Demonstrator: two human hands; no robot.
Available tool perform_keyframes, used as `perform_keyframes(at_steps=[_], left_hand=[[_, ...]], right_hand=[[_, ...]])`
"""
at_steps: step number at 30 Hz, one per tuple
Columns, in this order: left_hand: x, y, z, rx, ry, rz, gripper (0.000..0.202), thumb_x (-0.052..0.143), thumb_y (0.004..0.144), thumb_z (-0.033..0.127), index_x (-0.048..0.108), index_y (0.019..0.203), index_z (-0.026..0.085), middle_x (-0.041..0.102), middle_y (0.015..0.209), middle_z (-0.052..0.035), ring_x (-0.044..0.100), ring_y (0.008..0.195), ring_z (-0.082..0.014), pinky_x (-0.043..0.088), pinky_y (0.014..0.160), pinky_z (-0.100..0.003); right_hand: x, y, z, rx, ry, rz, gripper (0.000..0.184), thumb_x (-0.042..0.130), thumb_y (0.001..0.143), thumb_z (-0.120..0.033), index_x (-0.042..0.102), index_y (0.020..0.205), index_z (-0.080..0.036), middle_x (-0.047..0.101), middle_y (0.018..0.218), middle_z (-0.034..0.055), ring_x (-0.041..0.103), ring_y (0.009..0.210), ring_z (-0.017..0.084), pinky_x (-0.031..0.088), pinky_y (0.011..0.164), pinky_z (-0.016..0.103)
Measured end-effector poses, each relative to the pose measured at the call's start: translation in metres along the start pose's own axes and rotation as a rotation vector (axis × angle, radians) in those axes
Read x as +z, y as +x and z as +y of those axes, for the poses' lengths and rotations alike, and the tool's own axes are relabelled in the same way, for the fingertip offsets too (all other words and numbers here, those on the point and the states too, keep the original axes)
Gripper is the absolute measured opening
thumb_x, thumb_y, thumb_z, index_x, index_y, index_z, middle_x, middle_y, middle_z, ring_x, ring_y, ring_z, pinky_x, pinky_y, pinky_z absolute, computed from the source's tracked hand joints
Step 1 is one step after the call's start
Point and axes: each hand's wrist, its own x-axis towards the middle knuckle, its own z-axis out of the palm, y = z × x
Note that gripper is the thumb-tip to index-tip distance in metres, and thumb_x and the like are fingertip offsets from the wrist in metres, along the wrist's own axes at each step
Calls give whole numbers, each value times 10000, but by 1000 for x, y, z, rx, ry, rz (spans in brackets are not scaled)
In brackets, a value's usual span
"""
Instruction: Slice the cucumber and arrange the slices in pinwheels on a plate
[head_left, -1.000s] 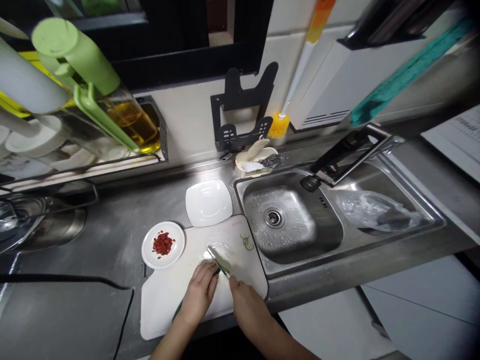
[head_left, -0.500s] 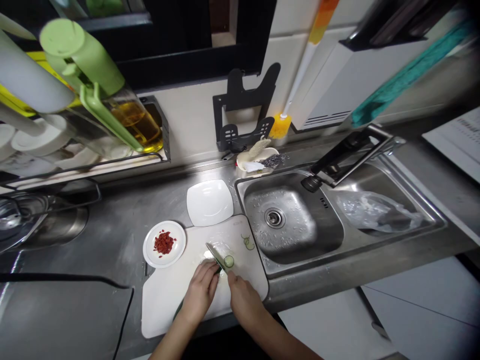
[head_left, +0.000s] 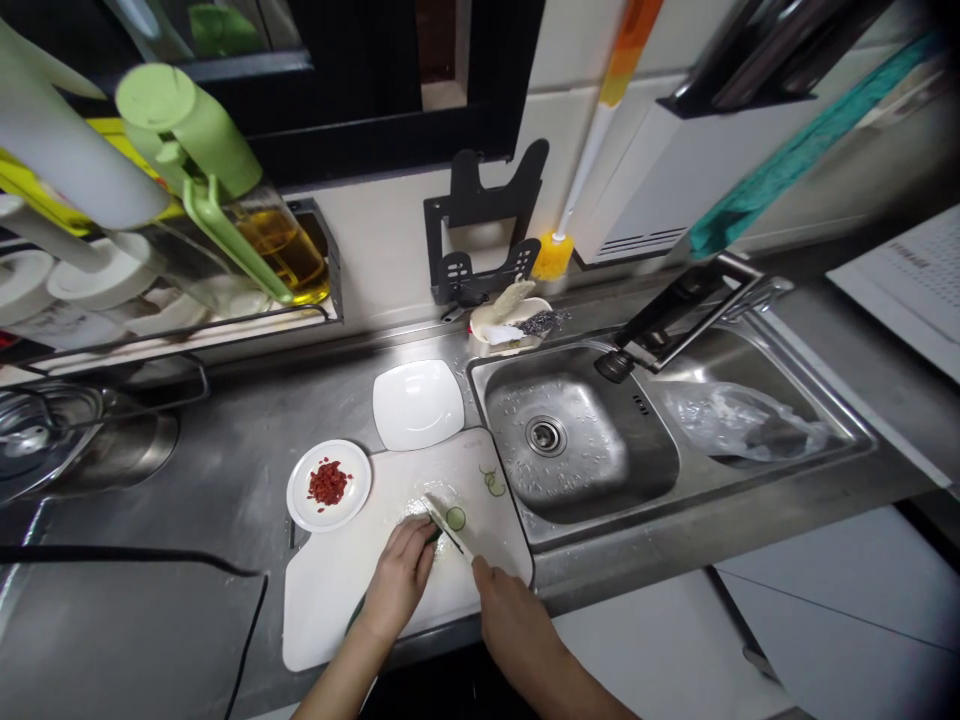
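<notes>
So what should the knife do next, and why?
Probably slide a little towards the left hand and cut another slice: the knife sits beside a cut slice, and the left hand pins uncut cucumber on the cutting board.

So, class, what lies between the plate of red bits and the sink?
Head view: the white cutting board, bearing cucumber slices and the knife.

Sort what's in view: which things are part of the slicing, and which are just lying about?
In use: left hand, right hand, knife, cucumber, cut slices, cutting board.
Lying about: square plate, round plate of red bits, sink, faucet, oil bottle, plastic bag.
</notes>
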Motion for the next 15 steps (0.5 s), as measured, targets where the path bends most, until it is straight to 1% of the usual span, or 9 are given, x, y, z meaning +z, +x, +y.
perform_keyframes(at_steps=[6,11,15], left_hand=[[0,-1,0,-1,4,3,203,469,875,186,574,1048,180,641,1036,-76,588,1030,-192,508,915,-390],[0,-1,0,5,4,2,209,457,881,179,568,1057,187,635,1046,-79,586,1030,-197,506,916,-404],[0,0,0,8,9,3,203,462,880,184,570,1052,187,638,1035,-78,588,1025,-197,509,909,-408]], right_hand=[[3,-11,0,-3,-60,-9,549,293,814,46,463,1303,-140,661,1008,124,641,883,208,455,741,258],[-3,-13,-3,3,-47,-27,542,270,821,47,485,1285,-133,668,1001,126,648,884,199,464,734,237],[-10,-14,-5,24,-29,-59,557,248,823,40,472,1300,-140,665,1018,128,646,905,220,481,747,272]])
